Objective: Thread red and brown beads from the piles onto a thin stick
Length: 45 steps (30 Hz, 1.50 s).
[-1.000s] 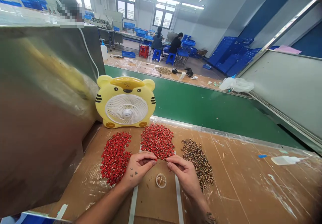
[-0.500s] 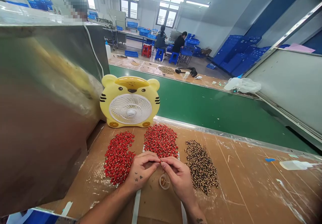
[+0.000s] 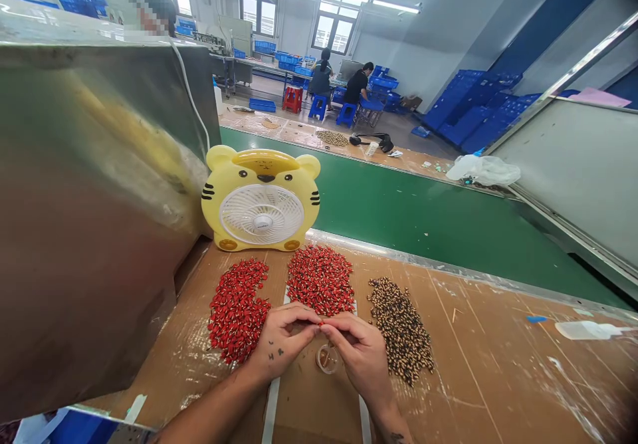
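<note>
1. Fingertips of left hand point(image 3: 282, 339) and right hand point(image 3: 361, 357) pinch 1 red piece point(image 3: 321, 323) above the table point(image 3: 478, 364), between red pile point(image 3: 319, 276) and near edge.
2. Best to align gently, hands steady, clear of the cup point(image 3: 327, 359).

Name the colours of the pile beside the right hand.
The pile is black and gold; head view.
</note>
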Each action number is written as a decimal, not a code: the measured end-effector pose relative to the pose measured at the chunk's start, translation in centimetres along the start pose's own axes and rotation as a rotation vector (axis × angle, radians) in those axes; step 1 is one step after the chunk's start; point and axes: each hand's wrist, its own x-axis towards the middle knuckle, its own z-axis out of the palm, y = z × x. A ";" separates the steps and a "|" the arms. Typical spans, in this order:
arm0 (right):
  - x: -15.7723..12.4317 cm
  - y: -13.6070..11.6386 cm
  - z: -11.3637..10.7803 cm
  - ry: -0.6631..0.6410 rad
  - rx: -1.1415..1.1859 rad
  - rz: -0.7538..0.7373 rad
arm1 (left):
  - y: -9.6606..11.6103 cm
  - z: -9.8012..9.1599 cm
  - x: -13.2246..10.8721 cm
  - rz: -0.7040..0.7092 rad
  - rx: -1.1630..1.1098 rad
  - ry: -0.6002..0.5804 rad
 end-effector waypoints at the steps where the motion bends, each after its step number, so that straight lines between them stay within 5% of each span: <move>1: 0.0 0.0 0.0 -0.021 0.000 -0.004 | 0.0 0.0 0.0 -0.022 -0.028 0.014; 16: 0.2 -0.7 -0.6 -0.092 -0.031 0.004 | 0.2 0.1 -0.1 -0.136 -0.127 0.057; 22: -0.1 -0.7 -0.9 -0.149 -0.082 0.038 | -0.1 -0.1 -0.4 -0.077 0.023 0.044; 34: 1.5 2.4 -2.3 -0.054 -0.194 0.078 | -0.1 -0.4 0.8 -0.058 0.162 0.012; 39: 2.3 4.0 -3.5 -0.120 -0.432 0.052 | -0.4 -1.7 1.0 -0.042 0.315 0.101; 45: 2.2 5.1 -3.0 -0.130 -0.499 0.014 | 0.1 -2.1 1.2 0.016 0.446 0.039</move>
